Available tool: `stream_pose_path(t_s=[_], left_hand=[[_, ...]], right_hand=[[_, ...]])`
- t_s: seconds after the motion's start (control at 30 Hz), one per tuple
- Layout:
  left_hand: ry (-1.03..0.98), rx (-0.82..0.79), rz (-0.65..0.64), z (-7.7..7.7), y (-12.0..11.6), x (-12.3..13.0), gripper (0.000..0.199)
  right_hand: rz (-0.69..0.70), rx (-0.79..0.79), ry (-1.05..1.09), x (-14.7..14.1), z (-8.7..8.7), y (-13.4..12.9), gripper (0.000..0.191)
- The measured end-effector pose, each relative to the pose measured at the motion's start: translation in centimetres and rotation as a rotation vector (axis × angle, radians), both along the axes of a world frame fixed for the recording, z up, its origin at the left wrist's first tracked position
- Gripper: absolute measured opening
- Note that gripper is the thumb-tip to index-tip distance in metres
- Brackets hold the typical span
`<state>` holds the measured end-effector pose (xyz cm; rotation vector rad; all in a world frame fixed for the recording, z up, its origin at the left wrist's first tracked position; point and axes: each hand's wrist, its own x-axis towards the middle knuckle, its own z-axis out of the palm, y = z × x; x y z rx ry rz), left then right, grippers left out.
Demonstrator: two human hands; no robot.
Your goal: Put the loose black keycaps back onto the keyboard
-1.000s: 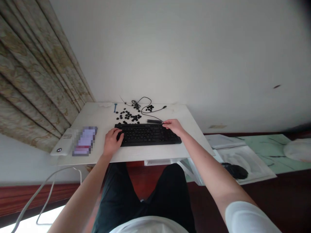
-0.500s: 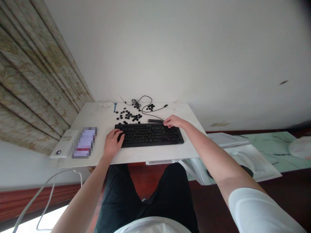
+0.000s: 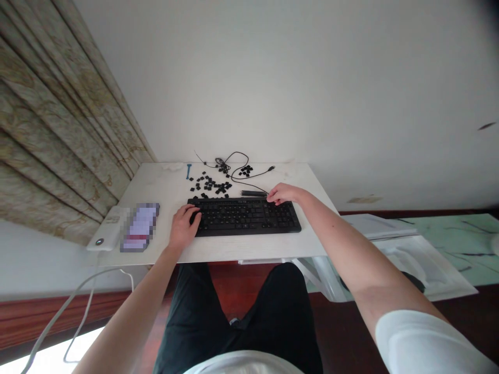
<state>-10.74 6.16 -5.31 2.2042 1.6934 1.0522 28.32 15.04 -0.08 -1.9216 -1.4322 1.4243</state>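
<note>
A black keyboard [image 3: 242, 217] lies flat on the white table, its front edge toward me. My left hand [image 3: 183, 224] grips its left end, the fingers at the upper corner and the thumb on the left side. Over the upper right part of the keyboard, my right hand [image 3: 281, 192] bends down with its fingers pinched together. Whatever is between those fingertips is hidden or too small to name. Loose black keycaps [image 3: 209, 184] are scattered behind the keyboard. A dark narrow strip [image 3: 253, 194] lies just behind its back edge, beside my right fingers.
The coiled black cable [image 3: 223, 165] lies at the back of the white table [image 3: 241, 250], near a second cluster of keycaps [image 3: 246, 170]. A blue tool [image 3: 188, 171] is at the back left. A phone [image 3: 140, 227] and a white box [image 3: 105, 231] occupy the left side.
The view has shifted slightly, so everything on the table appears a little farther right. Both hands keep nearly the same places on the keyboard.
</note>
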Motion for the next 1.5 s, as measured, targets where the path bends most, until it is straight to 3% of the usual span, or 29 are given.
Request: stream_pose_path(t_s=[0.13, 0.37, 0.87, 1.5], left_hand=[[0.0, 0.012, -0.013, 0.6, 1.1, 0.3, 0.024], [0.09, -0.036, -0.099, 2.8, 4.2, 3.3, 0.02], [0.468, -0.288, -0.388, 3.8, 11.4, 11.5, 0.026], [0.51, -0.35, -0.314, 2.3, 12.3, 11.2, 0.024]], right_hand=[[0.085, -0.094, -0.034, 0.2, 0.5, 0.5, 0.026], [0.18, -0.099, -0.039, 1.1, 0.2, 0.7, 0.031], [0.214, -0.179, -0.003, 1.3, -0.5, 2.2, 0.03], [0.222, -0.148, -0.002, 1.4, -0.7, 1.9, 0.027]])
